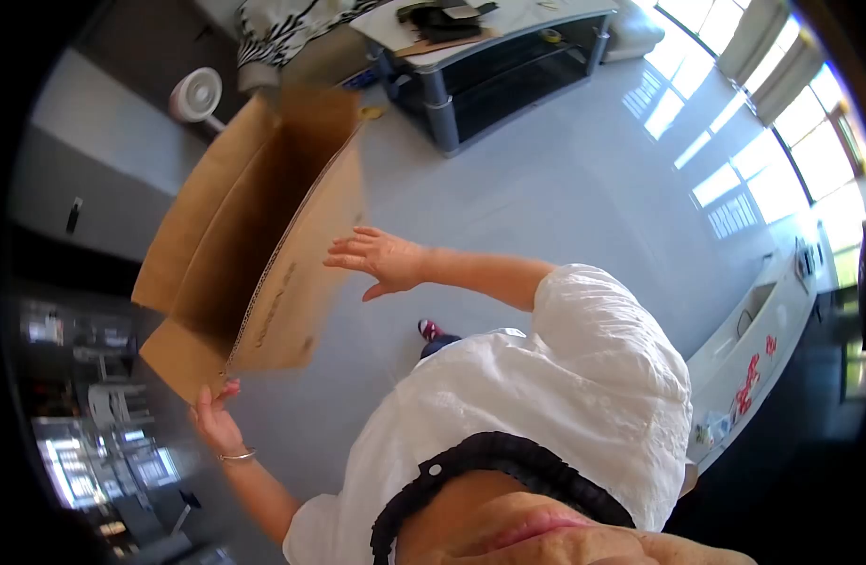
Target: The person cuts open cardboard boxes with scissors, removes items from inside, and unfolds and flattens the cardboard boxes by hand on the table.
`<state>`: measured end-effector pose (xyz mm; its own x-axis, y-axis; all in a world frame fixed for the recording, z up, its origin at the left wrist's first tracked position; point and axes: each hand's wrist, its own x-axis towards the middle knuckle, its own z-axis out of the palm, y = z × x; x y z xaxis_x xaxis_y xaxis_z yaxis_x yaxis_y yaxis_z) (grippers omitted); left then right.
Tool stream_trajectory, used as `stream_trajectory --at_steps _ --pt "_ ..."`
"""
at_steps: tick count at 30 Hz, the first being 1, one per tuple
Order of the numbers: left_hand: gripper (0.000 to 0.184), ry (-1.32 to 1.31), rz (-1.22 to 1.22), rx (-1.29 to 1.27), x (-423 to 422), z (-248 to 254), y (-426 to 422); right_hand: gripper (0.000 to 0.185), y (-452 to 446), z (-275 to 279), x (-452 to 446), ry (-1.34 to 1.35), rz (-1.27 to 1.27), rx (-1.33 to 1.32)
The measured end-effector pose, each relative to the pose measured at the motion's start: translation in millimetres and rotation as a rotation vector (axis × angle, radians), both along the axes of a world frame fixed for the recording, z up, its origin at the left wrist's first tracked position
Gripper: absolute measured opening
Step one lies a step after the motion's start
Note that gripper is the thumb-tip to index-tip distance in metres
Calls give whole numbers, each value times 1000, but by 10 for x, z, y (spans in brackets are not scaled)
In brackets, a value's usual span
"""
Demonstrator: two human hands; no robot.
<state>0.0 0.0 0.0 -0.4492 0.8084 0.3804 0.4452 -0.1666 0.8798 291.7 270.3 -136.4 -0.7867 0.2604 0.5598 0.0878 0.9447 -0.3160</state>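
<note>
A large brown cardboard box (296, 273) is held up at a tilt on the left side of the view, its top open and its flaps folded outward. Faint printed lettering runs along its long side. My left hand (216, 424), with a bangle at the wrist, grips the corner of the near flap (183, 363) between thumb and fingers. Spread fingers show on my right hand (381, 261), just beside the printed side of the box; I cannot tell whether they touch it. The box's inside is dark, and its far end is blurred.
A coffee table (442, 108) with a dark bag (442, 21) on top stands ahead. Behind the box is a white round fan (199, 92). A long white cabinet (753, 348) runs along the right. The grey glossy floor (565, 179) reflects the windows.
</note>
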Motion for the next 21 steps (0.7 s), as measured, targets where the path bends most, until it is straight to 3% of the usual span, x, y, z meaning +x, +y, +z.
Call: stream_trajectory --at_steps 2,3,5,7,9,13,16,18,20,21 --pt "38 -109 -341 105 -74 -28 614 74 229 124 159 269 -82 -48" --pt "38 -120 -363 102 -142 26 910 74 354 191 152 260 -106 -48" --pt "37 -97 -658 139 -283 216 1555 68 624 349 115 612 -412 -176" --pt "35 -213 -730 183 -292 258 2158 66 965 543 290 872 -645 52" --pt "35 -326 -835 190 -161 236 2700 79 1124 669 683 908 -940 236" --pt "40 -359 -1023 81 437 213 3782 86 1227 612 1467 738 -1130 294" --pt "40 -360 -1195 -101 1084 219 4428 85 1266 403 1777 542 -1325 128" --pt "40 -366 -1286 -248 1475 160 4748 75 1299 115 2005 300 -1317 -78" --pt "38 -458 -1313 -369 1837 59 4964 50 1315 -382 2248 200 -1157 -589" --pt "37 -547 -1317 -456 1986 19 5086 40 1312 -682 2322 167 -1179 -670"
